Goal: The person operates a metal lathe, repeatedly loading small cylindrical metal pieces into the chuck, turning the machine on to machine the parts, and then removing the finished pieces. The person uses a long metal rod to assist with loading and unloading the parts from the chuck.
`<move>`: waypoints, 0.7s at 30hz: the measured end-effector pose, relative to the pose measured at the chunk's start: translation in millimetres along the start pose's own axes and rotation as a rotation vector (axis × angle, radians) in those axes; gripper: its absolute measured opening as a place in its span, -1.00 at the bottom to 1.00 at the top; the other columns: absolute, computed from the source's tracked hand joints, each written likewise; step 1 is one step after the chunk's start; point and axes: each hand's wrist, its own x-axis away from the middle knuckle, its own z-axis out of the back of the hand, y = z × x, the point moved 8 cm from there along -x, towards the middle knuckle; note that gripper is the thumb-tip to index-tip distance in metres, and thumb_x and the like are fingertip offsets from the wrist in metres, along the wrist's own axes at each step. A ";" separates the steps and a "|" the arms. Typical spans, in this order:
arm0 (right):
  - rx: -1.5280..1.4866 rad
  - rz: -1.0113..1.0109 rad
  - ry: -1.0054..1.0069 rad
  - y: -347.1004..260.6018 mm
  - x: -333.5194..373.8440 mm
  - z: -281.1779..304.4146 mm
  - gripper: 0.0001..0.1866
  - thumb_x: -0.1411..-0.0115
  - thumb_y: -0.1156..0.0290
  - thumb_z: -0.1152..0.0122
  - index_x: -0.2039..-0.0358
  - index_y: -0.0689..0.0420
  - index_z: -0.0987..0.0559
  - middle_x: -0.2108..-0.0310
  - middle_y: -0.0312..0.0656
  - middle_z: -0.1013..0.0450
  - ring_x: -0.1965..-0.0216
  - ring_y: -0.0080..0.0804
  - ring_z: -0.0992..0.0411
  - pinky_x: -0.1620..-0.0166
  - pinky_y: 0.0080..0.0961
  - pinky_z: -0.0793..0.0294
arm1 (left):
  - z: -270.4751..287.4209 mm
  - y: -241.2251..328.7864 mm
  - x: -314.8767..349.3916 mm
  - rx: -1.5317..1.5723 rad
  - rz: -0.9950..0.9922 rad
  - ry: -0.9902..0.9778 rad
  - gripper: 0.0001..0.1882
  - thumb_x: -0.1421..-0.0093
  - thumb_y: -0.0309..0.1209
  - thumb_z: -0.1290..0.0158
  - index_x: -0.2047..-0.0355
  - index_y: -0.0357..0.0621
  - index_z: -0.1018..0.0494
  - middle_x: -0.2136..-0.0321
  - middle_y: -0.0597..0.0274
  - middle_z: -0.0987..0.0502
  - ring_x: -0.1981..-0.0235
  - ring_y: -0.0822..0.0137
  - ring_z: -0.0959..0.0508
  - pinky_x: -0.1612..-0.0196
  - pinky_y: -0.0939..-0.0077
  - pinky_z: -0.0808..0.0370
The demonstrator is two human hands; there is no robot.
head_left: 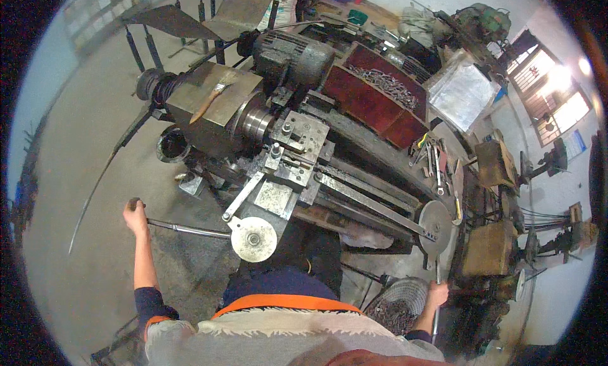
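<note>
My left hand [135, 218] is closed around the dark end of a metal lever [190, 229]. That lever runs right to a round steel disc [254, 239] at the front of a small lathe-like machine, whose tool block [299, 138] sits beside a bright cylindrical spindle [258, 122]. Low on the right, my right hand [437, 294] grips an upright metal handle [438, 271]. This handle hangs from a second round plate [435, 227] at the right end of the machine's long bed. A flat link bar [373, 203] joins that plate to the tool block area.
A wooden-handled brush [210, 102] lies on the machine's box-shaped head. Behind stand a motor [293, 61] and a red tray [380, 97] holding many small metal pieces. Spanners [440, 170] lie to its right. A mesh basket [400, 299] of metal pieces stands near my right forearm.
</note>
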 end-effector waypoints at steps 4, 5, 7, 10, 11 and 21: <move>0.024 0.157 -0.074 2.3 -46.2 -11.9 -0.59 0.18 0.08 -0.19 0.45 0.17 -0.50 0.40 0.00 -0.47 0.31 0.04 -0.43 0.24 -0.12 -0.41 | -18.3 12.4 -12.4 -0.105 -0.064 -0.021 -0.72 0.03 -0.29 -0.03 0.32 -0.12 -0.54 0.48 0.19 -0.58 0.39 0.26 -0.56 0.23 0.40 -0.42; 0.037 0.084 0.002 12.0 -58.3 -16.5 -0.60 0.18 0.08 -0.19 0.47 0.17 -0.50 0.41 0.03 -0.47 0.31 0.02 -0.44 0.25 -0.12 -0.42 | -26.5 25.3 -14.5 -0.133 -0.038 -0.020 -0.71 0.02 -0.28 0.00 0.32 -0.12 -0.53 0.49 0.20 -0.57 0.39 0.27 -0.56 0.24 0.41 -0.42; 0.039 0.120 -0.034 14.3 -72.6 -33.0 -0.61 0.19 0.08 -0.20 0.51 0.18 -0.52 0.39 0.08 -0.48 0.30 0.05 -0.45 0.24 -0.16 -0.44 | -58.3 35.5 -33.2 -0.069 -0.116 -0.124 -0.70 0.03 -0.26 0.00 0.32 -0.12 -0.53 0.50 0.20 -0.57 0.40 0.30 -0.56 0.25 0.42 -0.42; -0.028 0.099 -0.099 14.4 -78.0 -37.2 -0.60 0.20 0.07 -0.21 0.53 0.19 -0.51 0.42 0.08 -0.48 0.33 0.09 -0.45 0.24 -0.15 -0.44 | -109.7 73.8 -44.2 -0.025 -0.142 -0.248 -0.66 0.05 -0.25 -0.01 0.26 -0.13 -0.51 0.49 0.19 -0.57 0.41 0.29 -0.55 0.24 0.44 -0.41; -0.040 0.134 -0.115 15.4 -80.6 -38.5 -0.59 0.20 0.06 -0.21 0.53 0.20 -0.51 0.43 0.08 -0.49 0.34 0.10 -0.45 0.24 -0.14 -0.44 | -124.9 86.3 -50.1 -0.016 -0.184 -0.210 -0.65 0.05 -0.27 -0.03 0.24 -0.14 -0.51 0.44 0.17 -0.57 0.37 0.25 -0.55 0.21 0.42 -0.41; -0.038 -0.054 -0.124 -14.1 17.3 6.1 -0.66 0.11 0.19 -0.09 0.46 0.24 -0.52 0.37 0.13 -0.48 0.25 0.06 -0.46 0.18 -0.15 -0.44 | -162.7 111.2 -56.9 -0.055 -0.292 -0.202 -0.67 0.06 -0.25 -0.06 0.27 -0.10 -0.53 0.35 0.10 -0.57 0.26 0.17 -0.55 0.13 0.34 -0.41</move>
